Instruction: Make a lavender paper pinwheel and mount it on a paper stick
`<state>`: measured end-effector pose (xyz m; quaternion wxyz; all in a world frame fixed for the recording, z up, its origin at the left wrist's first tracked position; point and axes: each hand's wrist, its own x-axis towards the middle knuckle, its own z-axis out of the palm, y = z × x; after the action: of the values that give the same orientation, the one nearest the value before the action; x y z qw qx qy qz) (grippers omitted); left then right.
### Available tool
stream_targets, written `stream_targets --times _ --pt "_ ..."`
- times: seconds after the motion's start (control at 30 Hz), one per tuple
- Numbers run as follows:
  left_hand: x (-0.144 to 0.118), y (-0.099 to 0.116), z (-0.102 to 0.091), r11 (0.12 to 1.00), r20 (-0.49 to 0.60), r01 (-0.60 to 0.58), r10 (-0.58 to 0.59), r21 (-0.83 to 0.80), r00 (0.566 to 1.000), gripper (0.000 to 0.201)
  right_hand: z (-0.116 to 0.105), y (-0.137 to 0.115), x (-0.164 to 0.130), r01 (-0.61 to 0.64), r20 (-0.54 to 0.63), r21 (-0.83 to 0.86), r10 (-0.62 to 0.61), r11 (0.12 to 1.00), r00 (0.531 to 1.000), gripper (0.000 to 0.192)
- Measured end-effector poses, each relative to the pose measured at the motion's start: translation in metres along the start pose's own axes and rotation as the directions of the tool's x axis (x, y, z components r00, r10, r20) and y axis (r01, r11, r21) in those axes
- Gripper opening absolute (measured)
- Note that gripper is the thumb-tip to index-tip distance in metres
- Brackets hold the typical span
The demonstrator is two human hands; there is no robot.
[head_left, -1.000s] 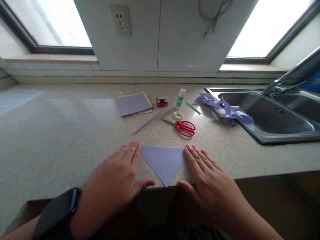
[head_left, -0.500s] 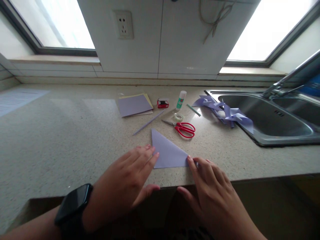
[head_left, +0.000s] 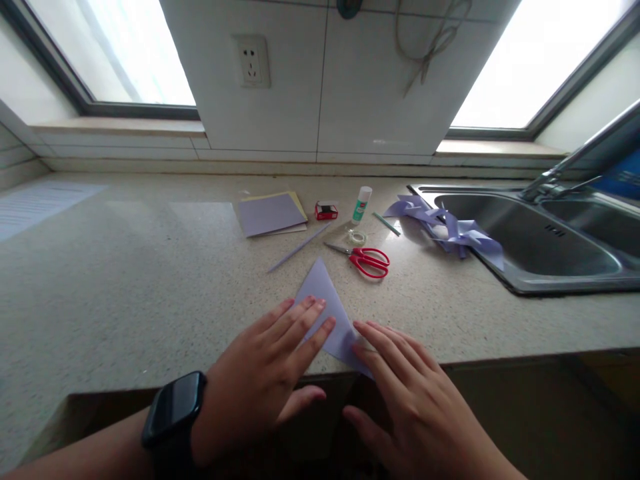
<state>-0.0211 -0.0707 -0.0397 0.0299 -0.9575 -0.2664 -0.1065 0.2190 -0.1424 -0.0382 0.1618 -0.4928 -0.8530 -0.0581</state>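
A purple paper triangle (head_left: 320, 283), folded, lies at the counter's front edge with one corner pointing away from me and another poking past the edge. My left hand (head_left: 273, 357) lies flat over its left side, fingers stretched out and thumb apart. Along the right side, my right hand (head_left: 405, 380) rests with its fingers extended, the fingertips touching the paper near its lower right corner. Just beyond the triangle are red-handled scissors (head_left: 370, 262) and a thin purple paper stick (head_left: 299, 248).
Farther back lie a stack of coloured paper (head_left: 273, 215), a small red box (head_left: 326, 211), a glue stick (head_left: 362, 205), a tape roll (head_left: 357, 237) and a green strip (head_left: 387, 224). Purple paper pinwheels (head_left: 450, 230) overlap the rim of the steel sink (head_left: 520, 290).
The paper triangle has turned clockwise, its right corner swinging down past the counter edge. My left hand has slid right onto the paper, and my right hand has moved a little left.
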Motion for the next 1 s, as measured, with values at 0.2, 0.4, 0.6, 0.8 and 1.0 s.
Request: stream_targets --times 0.2,0.4,0.6,0.8,1.0 --pt "0.002 -0.005 0.002 0.995 0.124 -0.007 0.019 -0.098 0.992 0.073 -0.008 -0.003 0.011 0.068 0.085 0.160 -0.082 0.985 0.993 0.055" --pt "0.003 -0.011 -0.002 0.988 0.161 -0.003 0.029 -0.155 0.986 0.070 -0.006 0.008 0.011 0.151 0.156 0.208 -0.185 0.966 0.970 0.055" --pt "0.004 -0.010 0.001 0.985 0.180 0.007 0.025 -0.175 0.983 0.078 0.009 0.014 0.003 0.266 0.076 0.148 -0.279 0.953 0.957 0.054" --pt "0.002 -0.010 0.001 0.987 0.159 -0.007 0.034 -0.163 0.987 0.075 -0.001 0.038 0.016 0.235 0.211 0.247 -0.289 0.940 0.934 0.073" --pt "-0.001 -0.008 0.008 0.994 0.017 -0.099 0.100 -0.056 0.995 0.060 0.000 0.059 0.040 0.248 0.298 0.261 -0.323 0.933 0.898 0.082"
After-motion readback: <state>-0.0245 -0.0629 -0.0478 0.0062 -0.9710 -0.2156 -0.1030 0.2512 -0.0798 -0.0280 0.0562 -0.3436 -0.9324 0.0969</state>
